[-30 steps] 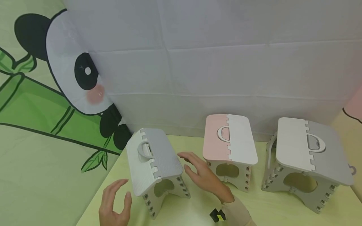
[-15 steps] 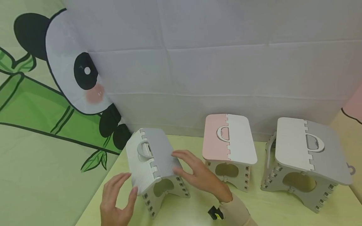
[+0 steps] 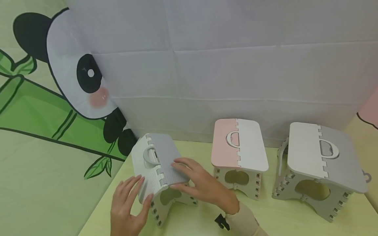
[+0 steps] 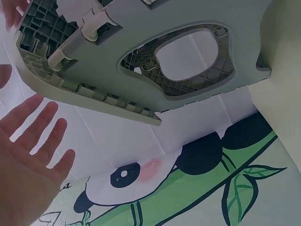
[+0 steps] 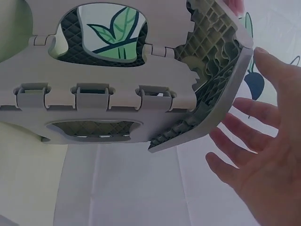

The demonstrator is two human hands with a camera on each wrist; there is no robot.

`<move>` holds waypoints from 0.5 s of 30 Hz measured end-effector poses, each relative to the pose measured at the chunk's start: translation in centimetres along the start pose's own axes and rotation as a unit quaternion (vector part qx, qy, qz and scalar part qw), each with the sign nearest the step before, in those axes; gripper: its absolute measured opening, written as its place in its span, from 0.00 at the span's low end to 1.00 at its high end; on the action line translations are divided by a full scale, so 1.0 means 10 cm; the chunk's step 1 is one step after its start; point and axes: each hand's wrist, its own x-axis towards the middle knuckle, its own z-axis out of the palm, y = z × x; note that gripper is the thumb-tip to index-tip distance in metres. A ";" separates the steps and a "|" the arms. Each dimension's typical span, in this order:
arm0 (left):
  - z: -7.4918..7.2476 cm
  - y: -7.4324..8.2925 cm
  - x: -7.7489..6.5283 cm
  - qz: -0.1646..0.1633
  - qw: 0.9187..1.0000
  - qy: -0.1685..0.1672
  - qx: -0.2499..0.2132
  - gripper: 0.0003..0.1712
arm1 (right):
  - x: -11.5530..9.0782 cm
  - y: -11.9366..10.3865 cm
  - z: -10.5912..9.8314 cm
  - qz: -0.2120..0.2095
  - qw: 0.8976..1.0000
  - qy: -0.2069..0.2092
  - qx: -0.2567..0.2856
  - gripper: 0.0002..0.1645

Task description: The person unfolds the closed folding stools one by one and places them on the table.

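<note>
A folding step stool (image 3: 165, 157) with a white half and a grey half stands at the left of the head view. Its top is bent up into a ridge along the hinge, and a carry handle (image 3: 151, 155) stands out from it. My left hand (image 3: 127, 205) is at the white half's near edge, thumb and fingers spread; contact is hard to make out. On the grey half rest the fingers of my right hand (image 3: 203, 183), with the thumb by the front edge. Both wrist views show the stool's ribbed underside (image 4: 47, 28) and spread fingers (image 5: 244, 136).
To the right stand a pink and white folding stool (image 3: 224, 144) and a larger white and grey one (image 3: 307, 147). All are on a pale yellow-green table (image 3: 203, 216). Behind hangs a white cloth (image 3: 206, 75); a panda print (image 3: 73, 65) covers the left side.
Both hands have closed in on the left stool: the left hand moved right to its white edge, and the right hand moved left onto its grey half. The stools have not moved.
</note>
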 end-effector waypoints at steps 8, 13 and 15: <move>0.09 0.05 -0.02 0.016 0.999 -0.033 -0.018 0.28 | 0.05 -0.01 0.03 -0.079 0.996 -0.004 -0.040 0.33; 0.09 0.09 -0.05 -0.011 0.998 -0.058 -0.024 0.29 | 0.04 -0.02 0.03 -0.092 0.995 -0.022 -0.036 0.28; 0.08 0.09 -0.06 -0.018 0.998 -0.063 -0.016 0.30 | 0.04 -0.02 0.03 -0.089 0.995 -0.028 -0.034 0.27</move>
